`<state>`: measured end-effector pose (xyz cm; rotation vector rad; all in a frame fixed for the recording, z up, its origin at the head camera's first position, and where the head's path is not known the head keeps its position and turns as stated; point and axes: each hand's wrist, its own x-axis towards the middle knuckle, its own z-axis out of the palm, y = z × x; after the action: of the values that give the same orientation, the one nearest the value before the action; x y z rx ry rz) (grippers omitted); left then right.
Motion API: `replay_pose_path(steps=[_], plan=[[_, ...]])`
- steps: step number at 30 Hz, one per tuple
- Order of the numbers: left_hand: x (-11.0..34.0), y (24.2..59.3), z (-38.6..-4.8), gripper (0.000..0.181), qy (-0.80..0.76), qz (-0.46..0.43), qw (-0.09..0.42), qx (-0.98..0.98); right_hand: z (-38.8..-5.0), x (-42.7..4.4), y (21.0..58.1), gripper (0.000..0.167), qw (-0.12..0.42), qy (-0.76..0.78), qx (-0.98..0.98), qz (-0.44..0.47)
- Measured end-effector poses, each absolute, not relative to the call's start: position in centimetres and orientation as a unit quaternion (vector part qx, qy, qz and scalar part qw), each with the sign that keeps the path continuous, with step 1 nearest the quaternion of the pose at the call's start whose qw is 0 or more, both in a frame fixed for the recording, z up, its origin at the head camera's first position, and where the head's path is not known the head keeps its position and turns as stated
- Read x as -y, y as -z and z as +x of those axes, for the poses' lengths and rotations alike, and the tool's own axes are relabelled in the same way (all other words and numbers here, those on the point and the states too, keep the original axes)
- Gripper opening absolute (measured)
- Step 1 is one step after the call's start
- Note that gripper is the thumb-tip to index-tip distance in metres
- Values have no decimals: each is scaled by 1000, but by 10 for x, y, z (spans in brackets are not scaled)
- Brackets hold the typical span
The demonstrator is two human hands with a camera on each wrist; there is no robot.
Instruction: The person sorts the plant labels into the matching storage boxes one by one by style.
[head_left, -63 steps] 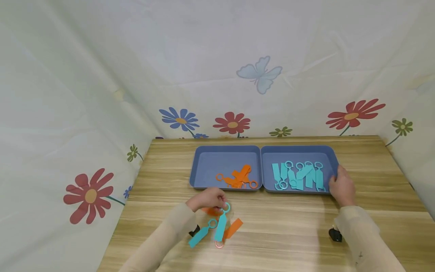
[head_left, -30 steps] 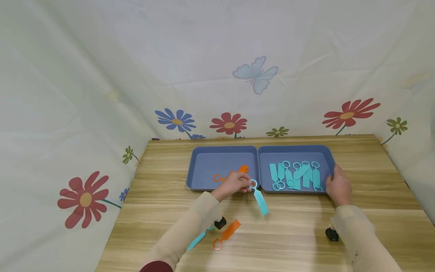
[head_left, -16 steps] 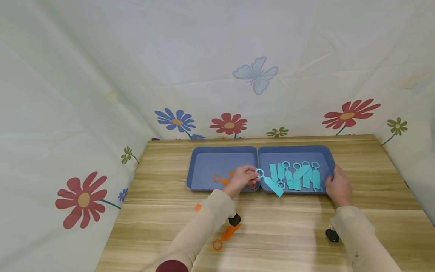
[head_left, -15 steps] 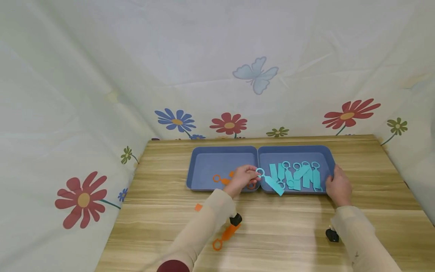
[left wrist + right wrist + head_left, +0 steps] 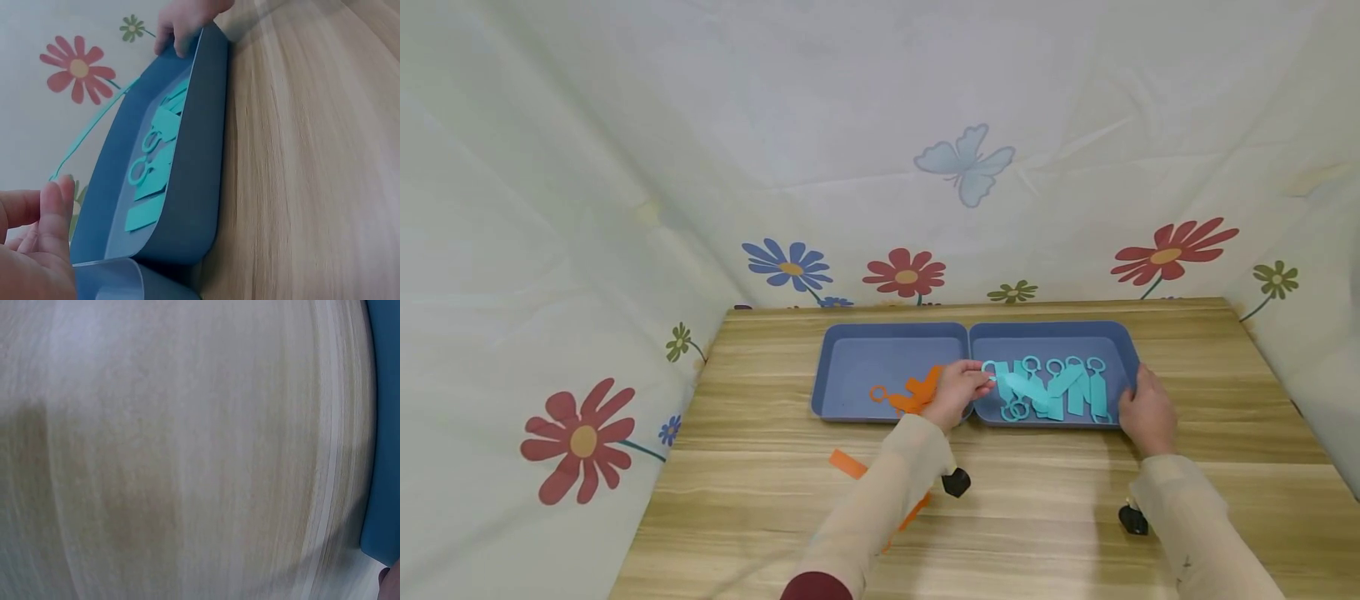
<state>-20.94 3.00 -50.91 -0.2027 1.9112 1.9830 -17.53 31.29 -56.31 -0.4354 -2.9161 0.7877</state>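
Observation:
In the head view my left hand (image 5: 958,390) pinches a turquoise ring-ended tag (image 5: 1028,387) near its ring. The tag is over the left part of the right blue tray (image 5: 1045,343), above several turquoise tags (image 5: 1097,392) lying there. Edge-on, the held tag (image 5: 94,124) looks like a thin strip in the left wrist view, clear of the tray floor. My right hand (image 5: 1150,414) grips that tray's right front corner, fingers over the rim. The right wrist view mostly shows tabletop, with the tray's side (image 5: 384,437) and a bit of the hand at the edge.
A second blue tray (image 5: 880,354) adjoins on the left and contains several orange tags (image 5: 917,393), partly behind my left hand. On the wooden table (image 5: 1045,517) lie two orange tags (image 5: 847,463), partly covered by my left sleeve. A flower-printed cloth (image 5: 1060,217) stands behind the table.
My left hand has carried the turquoise tag from the table's front left, up and rightward, to over the right tray. My right hand has kept its grip on the tray corner.

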Motion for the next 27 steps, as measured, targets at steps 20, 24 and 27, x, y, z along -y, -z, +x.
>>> replay_pose_path(steps=[20, 24, 27], plan=[[-66, 529, -213, 29, -678, -94, 178, -707, -174, -313, 564, 54, 54, -250, 957, -136], [-70, 533, -213, 28, -652, -90, 172, -733, -175, -312, 564, 54, 45, -252, 957, -140], [-73, 533, -212, 28, -616, -82, 164, -766, -175, -312, 563, 54, 44, -255, 956, -141]])
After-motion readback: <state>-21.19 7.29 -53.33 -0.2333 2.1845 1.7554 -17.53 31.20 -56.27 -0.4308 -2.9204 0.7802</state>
